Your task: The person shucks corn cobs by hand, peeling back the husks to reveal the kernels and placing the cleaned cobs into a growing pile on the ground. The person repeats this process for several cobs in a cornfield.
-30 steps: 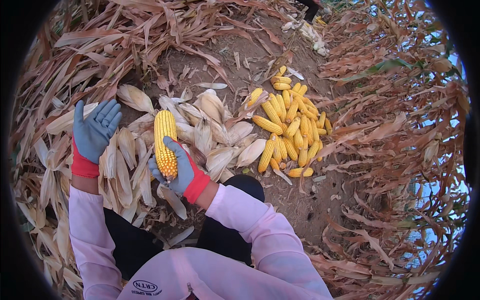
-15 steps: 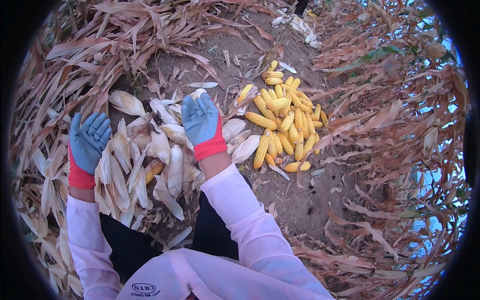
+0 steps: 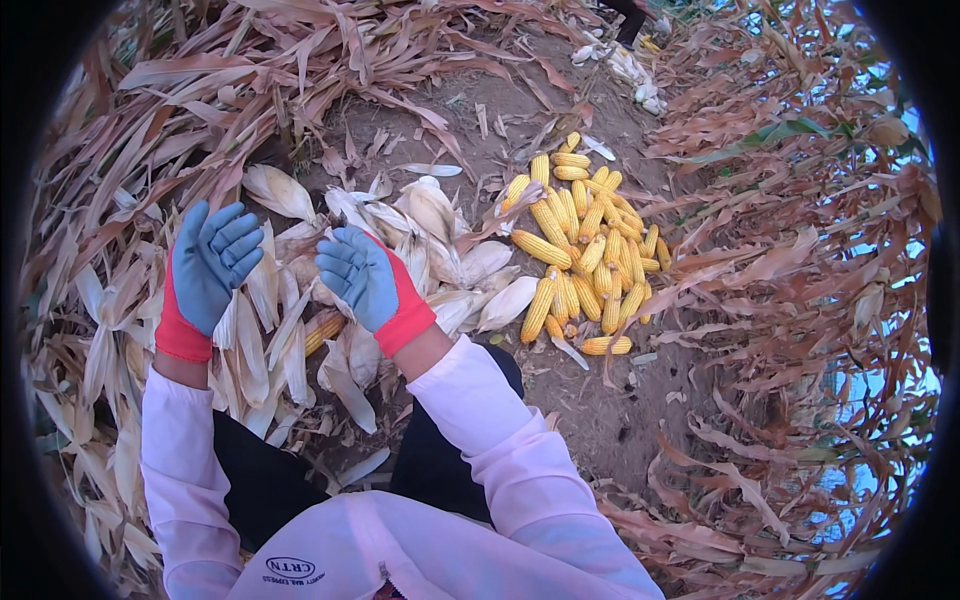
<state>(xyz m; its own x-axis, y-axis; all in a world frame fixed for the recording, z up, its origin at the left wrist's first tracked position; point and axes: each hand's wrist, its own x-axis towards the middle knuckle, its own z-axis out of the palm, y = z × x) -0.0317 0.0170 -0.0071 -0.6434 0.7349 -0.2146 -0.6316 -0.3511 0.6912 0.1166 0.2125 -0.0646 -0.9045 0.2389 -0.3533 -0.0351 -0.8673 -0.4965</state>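
Observation:
Both hands wear blue-grey gloves with red cuffs. My left hand (image 3: 213,265) is palm up, its fingers apart and slightly curled, with nothing in it. Just right of it, my right hand (image 3: 362,280) is also turned palm up, fingers loosely bent and empty. Beneath and around both hands lie pale corn husks (image 3: 250,355) and husk-covered ears (image 3: 425,210). Between my wrists, a yellow ear (image 3: 322,330) shows partly through its husk. A heap of bare yellow corn cobs (image 3: 590,260) lies on the soil to the right of my hands.
Dry brown corn stalks and leaves (image 3: 250,75) cover the far left, and more stalks (image 3: 790,260) line the right side. Bare soil (image 3: 590,440) runs beside the heap. At the far top, a dark-clad limb (image 3: 628,18) shows near pale husks (image 3: 632,72).
My right hand has moved left, closer to my left hand, which has risen slightly. One more yellow ear shows at the heap's upper left. The view has shifted a little.

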